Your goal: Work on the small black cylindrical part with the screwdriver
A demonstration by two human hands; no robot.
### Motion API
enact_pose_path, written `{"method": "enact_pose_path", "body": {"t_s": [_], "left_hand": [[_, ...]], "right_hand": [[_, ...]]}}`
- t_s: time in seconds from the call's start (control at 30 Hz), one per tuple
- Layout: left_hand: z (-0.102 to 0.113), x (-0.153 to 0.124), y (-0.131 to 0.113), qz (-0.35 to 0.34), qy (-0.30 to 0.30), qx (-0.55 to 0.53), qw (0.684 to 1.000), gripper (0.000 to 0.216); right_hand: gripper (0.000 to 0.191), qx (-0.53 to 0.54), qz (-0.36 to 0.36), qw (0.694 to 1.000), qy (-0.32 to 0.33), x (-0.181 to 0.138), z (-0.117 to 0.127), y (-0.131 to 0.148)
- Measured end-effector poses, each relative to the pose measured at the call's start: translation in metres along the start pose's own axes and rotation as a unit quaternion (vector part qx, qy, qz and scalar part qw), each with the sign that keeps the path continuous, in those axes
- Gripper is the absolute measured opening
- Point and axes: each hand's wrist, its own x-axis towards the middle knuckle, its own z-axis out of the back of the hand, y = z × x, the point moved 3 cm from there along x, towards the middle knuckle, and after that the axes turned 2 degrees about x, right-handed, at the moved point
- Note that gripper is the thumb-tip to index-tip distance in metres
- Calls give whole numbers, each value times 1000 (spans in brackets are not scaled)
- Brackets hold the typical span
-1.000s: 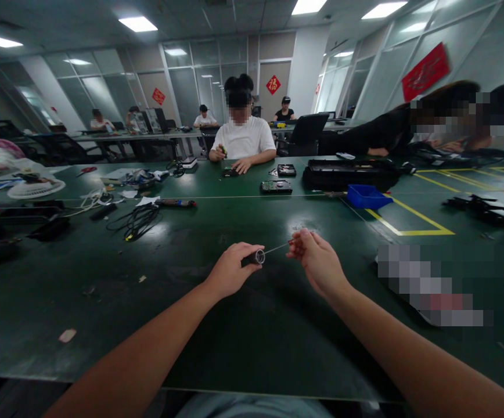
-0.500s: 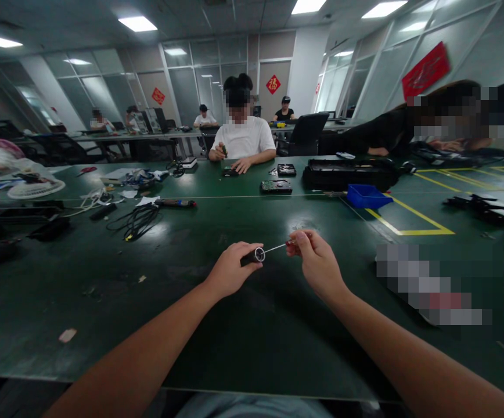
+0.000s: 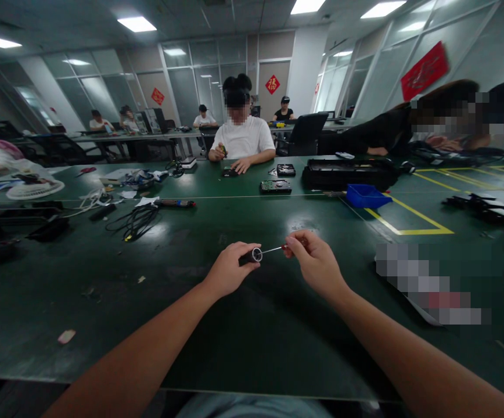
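Observation:
My left hand (image 3: 228,269) is closed round a dark cylinder (image 3: 251,256) with a silvery ring at its open end, which faces right. A screwdriver (image 3: 273,249) with a thin metal shaft and a reddish handle is pinched in my right hand (image 3: 315,255). Its shaft points left, and the tip reaches the cylinder's ringed end; how deep it goes I cannot tell. My fingers cover most of the handle. Both hands are above the green table (image 3: 252,337).
Across the table a person in a white shirt (image 3: 252,139) works on a small device. Black cables (image 3: 136,220) lie to the left. A blue bin (image 3: 367,196) and a long black casing (image 3: 350,174) stand to the right; a blurred-out packet (image 3: 421,284) lies nearer.
My right hand's fingers have shifted on the screwdriver handle, with the hand turned slightly. Its shaft still meets the cylinder's end. My left hand holds almost the same place.

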Motion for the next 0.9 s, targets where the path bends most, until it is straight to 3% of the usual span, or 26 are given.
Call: {"method": "enact_pose_path", "body": {"t_s": [0.13,0.33,0.53,0.67,0.77,0.9], "left_hand": [[0,1,1,-5,-6,1,1000,42],[0,0,2,-2,2,3,1000,43],[1,0,1,-2,3,-1,1000,43],[0,0,1,0,6,-2,1000,42],[1,0,1,-1,3,-3,1000,42],[2,0,2,2,-9,-4,1000,44]], "right_hand": [[16,35,-15,999,27,0,-3,-3],[33,-4,-12,999,38,-1,-4,2],[19,26,-16,999,39,-1,-4,-6],[26,24,-8,998,59,-3,-5,-2],[21,29,-17,999,43,-3,-5,-1],[20,117,-45,992,12,-2,-6,-6]]}}
